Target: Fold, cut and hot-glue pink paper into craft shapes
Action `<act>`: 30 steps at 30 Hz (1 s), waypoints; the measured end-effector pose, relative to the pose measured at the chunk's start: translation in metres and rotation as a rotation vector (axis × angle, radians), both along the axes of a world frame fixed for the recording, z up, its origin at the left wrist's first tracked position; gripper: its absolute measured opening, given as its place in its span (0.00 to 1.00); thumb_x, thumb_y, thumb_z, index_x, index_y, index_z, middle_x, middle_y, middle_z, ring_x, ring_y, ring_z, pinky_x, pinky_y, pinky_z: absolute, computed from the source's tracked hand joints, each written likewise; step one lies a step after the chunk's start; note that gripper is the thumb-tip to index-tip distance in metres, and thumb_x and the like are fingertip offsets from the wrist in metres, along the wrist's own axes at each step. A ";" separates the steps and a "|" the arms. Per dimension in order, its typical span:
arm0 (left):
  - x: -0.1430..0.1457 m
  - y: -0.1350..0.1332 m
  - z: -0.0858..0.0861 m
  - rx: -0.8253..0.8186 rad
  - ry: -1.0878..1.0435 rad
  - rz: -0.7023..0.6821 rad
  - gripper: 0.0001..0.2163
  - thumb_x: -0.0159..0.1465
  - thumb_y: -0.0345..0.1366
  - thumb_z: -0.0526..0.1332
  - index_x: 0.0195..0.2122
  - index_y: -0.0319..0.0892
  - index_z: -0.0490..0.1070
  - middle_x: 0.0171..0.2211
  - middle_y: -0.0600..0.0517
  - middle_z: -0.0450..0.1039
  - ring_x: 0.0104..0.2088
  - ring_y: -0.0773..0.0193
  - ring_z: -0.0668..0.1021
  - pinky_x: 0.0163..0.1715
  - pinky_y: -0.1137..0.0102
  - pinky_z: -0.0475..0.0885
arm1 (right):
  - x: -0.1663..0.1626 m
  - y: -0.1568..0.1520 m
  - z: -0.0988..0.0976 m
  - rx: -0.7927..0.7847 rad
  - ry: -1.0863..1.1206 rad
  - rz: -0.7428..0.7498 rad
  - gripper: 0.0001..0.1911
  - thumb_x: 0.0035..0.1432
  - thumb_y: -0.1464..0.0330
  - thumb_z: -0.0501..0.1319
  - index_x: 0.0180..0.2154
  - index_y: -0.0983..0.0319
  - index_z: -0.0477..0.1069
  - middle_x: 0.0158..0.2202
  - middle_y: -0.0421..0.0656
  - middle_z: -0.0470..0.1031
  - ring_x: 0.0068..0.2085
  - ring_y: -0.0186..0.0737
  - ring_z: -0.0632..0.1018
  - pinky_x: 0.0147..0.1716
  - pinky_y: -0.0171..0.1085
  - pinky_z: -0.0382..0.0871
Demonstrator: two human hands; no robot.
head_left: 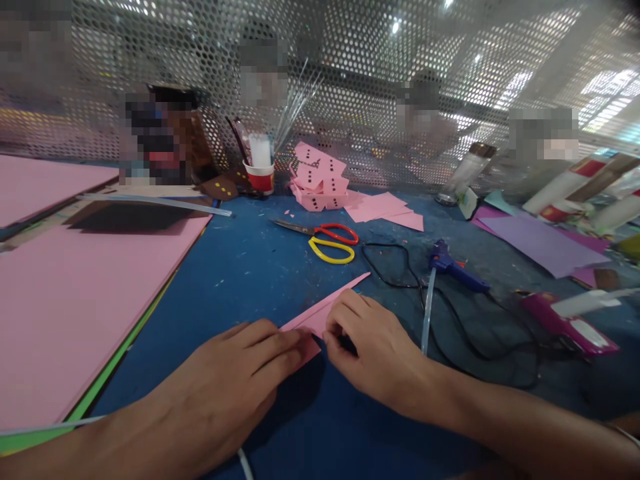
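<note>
A small piece of pink paper [320, 319] lies on the blue tabletop with a narrow folded strip along its far edge. My left hand [245, 363] covers the near left part of the paper, fingers together and pressed onto it. Curled inward, the fingers of my right hand [367, 340] grip the paper's right side; the fingertips are partly hidden. Beyond the paper lie scissors [320, 238] with one red and one yellow handle, blades pointing left.
Large pink sheets [100, 300] are stacked at left. A blue glue gun [457, 270] with a black cord lies at right, near a magenta box [570, 323] and purple paper [545, 240]. Behind stand a cup [260, 177], dotted pink pieces [320, 180] and a perforated metal screen [350, 93].
</note>
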State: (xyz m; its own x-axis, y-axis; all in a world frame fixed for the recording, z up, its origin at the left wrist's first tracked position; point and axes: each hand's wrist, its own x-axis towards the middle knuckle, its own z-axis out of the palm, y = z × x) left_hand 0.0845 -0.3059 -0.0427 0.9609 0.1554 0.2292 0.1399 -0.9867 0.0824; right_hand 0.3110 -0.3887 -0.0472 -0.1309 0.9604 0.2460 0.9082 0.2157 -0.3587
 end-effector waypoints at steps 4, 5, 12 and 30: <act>0.000 0.000 0.000 0.006 0.000 -0.010 0.24 0.66 0.23 0.51 0.62 0.42 0.69 0.55 0.52 0.77 0.44 0.60 0.76 0.45 0.64 0.74 | -0.001 0.000 0.001 -0.007 -0.007 -0.002 0.05 0.62 0.74 0.58 0.33 0.60 0.68 0.37 0.42 0.72 0.37 0.39 0.72 0.38 0.40 0.65; 0.000 0.000 0.000 0.007 -0.006 -0.013 0.24 0.66 0.23 0.51 0.61 0.42 0.69 0.55 0.52 0.77 0.44 0.60 0.76 0.44 0.64 0.73 | -0.001 0.000 0.001 -0.004 -0.007 -0.001 0.05 0.62 0.74 0.57 0.33 0.60 0.68 0.37 0.42 0.72 0.37 0.39 0.72 0.38 0.40 0.65; 0.003 0.000 0.001 0.023 -0.040 -0.013 0.23 0.65 0.22 0.51 0.59 0.42 0.71 0.53 0.52 0.79 0.42 0.60 0.76 0.44 0.64 0.72 | -0.002 -0.001 0.002 -0.011 -0.014 -0.004 0.05 0.62 0.73 0.57 0.33 0.60 0.67 0.38 0.43 0.72 0.37 0.39 0.72 0.38 0.40 0.64; 0.002 -0.002 0.004 0.038 0.024 0.002 0.25 0.63 0.21 0.51 0.60 0.40 0.69 0.53 0.51 0.78 0.44 0.57 0.77 0.44 0.62 0.74 | -0.002 -0.001 0.002 -0.015 -0.011 -0.008 0.05 0.62 0.74 0.57 0.33 0.60 0.65 0.38 0.42 0.71 0.37 0.39 0.71 0.37 0.40 0.64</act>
State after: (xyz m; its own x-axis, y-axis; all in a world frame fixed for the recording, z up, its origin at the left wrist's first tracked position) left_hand 0.0870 -0.3076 -0.0389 0.9660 0.1485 0.2119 0.1430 -0.9889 0.0409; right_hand 0.3091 -0.3895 -0.0455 -0.1256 0.9650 0.2304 0.9140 0.2029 -0.3513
